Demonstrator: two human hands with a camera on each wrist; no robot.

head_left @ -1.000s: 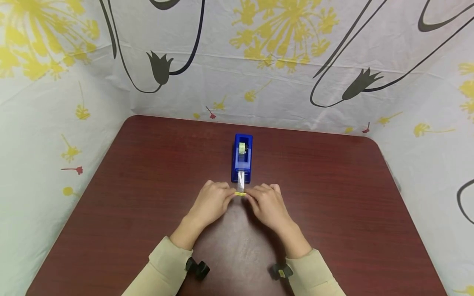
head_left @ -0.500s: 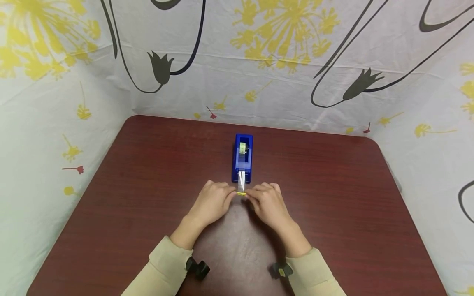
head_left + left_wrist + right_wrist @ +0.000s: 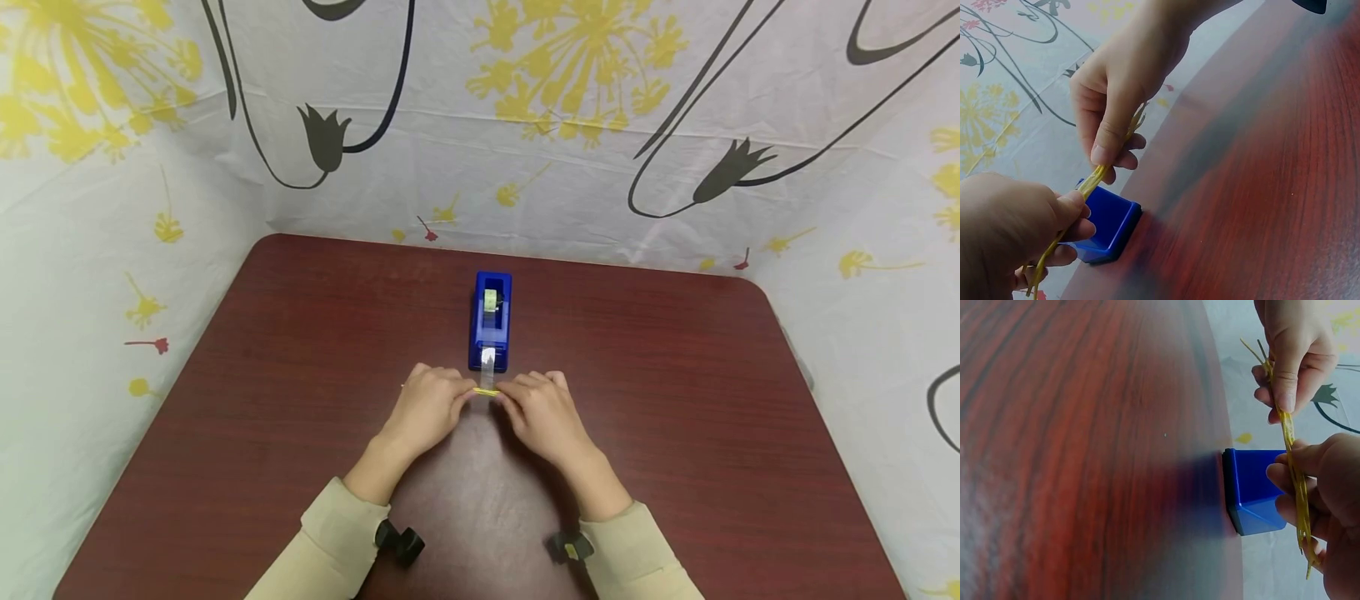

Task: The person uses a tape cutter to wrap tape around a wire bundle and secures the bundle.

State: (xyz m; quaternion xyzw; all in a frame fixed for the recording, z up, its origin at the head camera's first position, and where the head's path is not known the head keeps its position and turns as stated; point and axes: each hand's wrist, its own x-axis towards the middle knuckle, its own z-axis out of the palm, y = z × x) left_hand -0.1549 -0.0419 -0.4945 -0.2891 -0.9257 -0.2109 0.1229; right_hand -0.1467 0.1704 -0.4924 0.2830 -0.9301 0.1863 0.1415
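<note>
A bundle of thin yellow strands (image 3: 487, 392), too small to name surely, spans the gap between both hands in front of a blue tape dispenser (image 3: 492, 336). The left hand (image 3: 426, 408) pinches its left part between thumb and fingers; the right hand (image 3: 543, 417) pinches the right part. A strip of clear tape (image 3: 487, 372) runs from the dispenser's front to the bundle. In the left wrist view, shiny tape lies on the strands (image 3: 1091, 182) between the two thumbs. Loose strand ends (image 3: 1304, 540) stick out past the right fingers in the right wrist view.
The dispenser stands on a dark red-brown wooden table (image 3: 300, 350), holding a small tape roll (image 3: 491, 300). A white cloth (image 3: 450, 167) with yellow and grey flowers hangs behind and beside the table. Black wrist cameras (image 3: 408, 546) sit at both sleeves.
The left hand has shifted very slightly left, and a little more of the yellow bundle shows between the hands. The glint on the tape strip differs. The dispenser stays put.
</note>
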